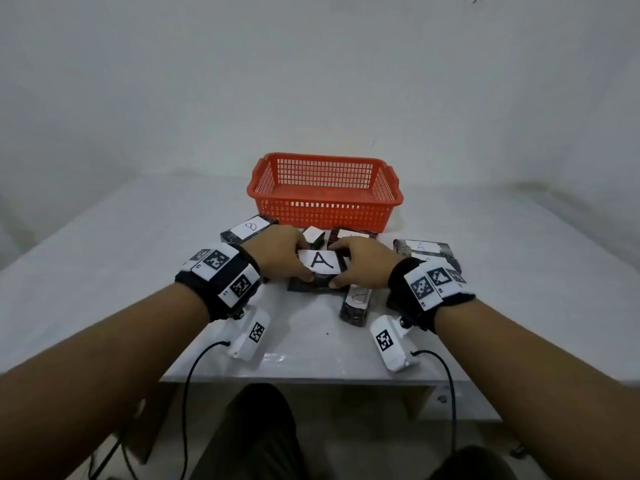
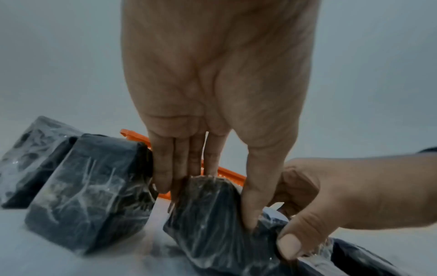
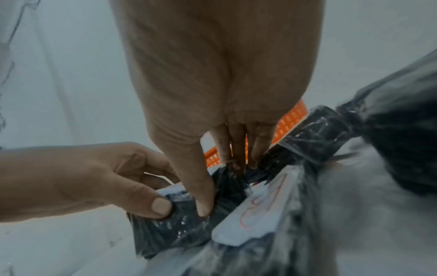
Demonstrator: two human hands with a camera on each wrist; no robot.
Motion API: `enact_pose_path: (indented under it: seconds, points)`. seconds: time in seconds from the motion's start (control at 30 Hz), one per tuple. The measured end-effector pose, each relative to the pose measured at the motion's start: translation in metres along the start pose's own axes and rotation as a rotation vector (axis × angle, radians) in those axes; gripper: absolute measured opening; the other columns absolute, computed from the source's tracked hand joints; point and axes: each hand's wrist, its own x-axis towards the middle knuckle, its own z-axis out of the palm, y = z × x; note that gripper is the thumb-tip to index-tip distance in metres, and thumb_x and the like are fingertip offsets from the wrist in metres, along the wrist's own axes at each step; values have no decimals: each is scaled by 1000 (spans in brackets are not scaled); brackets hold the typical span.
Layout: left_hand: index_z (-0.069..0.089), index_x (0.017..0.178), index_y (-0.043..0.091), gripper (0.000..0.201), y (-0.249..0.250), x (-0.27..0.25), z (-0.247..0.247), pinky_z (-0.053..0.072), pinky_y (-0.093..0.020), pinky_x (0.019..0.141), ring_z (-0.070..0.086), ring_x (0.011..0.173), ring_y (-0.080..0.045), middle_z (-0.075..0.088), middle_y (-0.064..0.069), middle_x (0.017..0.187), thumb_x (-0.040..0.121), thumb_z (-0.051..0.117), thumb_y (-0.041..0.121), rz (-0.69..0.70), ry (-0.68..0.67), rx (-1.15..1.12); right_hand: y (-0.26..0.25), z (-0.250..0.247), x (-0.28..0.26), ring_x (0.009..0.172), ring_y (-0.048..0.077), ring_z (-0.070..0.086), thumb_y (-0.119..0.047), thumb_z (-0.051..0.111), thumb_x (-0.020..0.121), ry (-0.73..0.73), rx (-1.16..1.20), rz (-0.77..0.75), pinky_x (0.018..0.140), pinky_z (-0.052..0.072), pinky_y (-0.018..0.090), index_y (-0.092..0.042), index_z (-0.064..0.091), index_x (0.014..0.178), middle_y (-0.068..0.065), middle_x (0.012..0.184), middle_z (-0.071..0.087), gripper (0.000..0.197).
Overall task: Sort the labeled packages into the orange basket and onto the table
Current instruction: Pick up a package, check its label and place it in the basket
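Both hands hold one black plastic-wrapped package with a white label marked A (image 1: 320,262) just above the table, in front of the orange basket (image 1: 325,202). My left hand (image 1: 300,261) pinches its left end, thumb near and fingers far. My right hand (image 1: 341,266) pinches the right end the same way. In the left wrist view the left hand (image 2: 212,190) pinches the package (image 2: 208,220) between thumb and fingers. In the right wrist view the right hand (image 3: 220,173) pinches the package (image 3: 175,231). No package shows inside the basket.
Other wrapped packages lie around on the white table (image 1: 138,244): one marked B (image 1: 250,228) at the left, a small one (image 1: 313,234) behind, one marked A (image 1: 422,247) at the right, one (image 1: 357,303) near my right wrist. The table's front edge (image 1: 294,375) is close.
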Motion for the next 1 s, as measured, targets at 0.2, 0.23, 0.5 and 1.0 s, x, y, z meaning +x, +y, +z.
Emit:
enact_pose_path:
  seconds: [0.2,0.23,0.5,1.0]
  points:
    - [74,115,25,40,-5,3,-14,57,-30,90,69,98,-10,72,10,105,79,86,35,26,49,-302,11,-15,-5,113,13,62,-34,92,71,62,231,8,97,49,30,-23,57,137,-7,127,65,75]
    - [74,116,26,42,-6,5,-17,57,-36,96,70,102,-12,74,9,109,77,87,36,40,53,-371,15,-18,-5,111,12,63,-33,93,70,90,294,4,98,51,31,-23,59,134,-7,124,66,73]
    - [70,124,16,46,9,-3,-19,60,-40,93,74,105,-26,78,-4,112,81,87,17,173,82,-783,19,-47,-15,113,19,69,-24,88,76,302,695,-86,103,55,35,-17,62,128,7,125,69,59]
    - [67,128,16,55,24,2,-24,57,-26,94,74,108,-13,78,0,117,79,89,26,216,147,-897,14,-49,-24,102,22,76,-6,82,84,413,926,-146,91,60,32,-4,71,118,10,111,78,36]
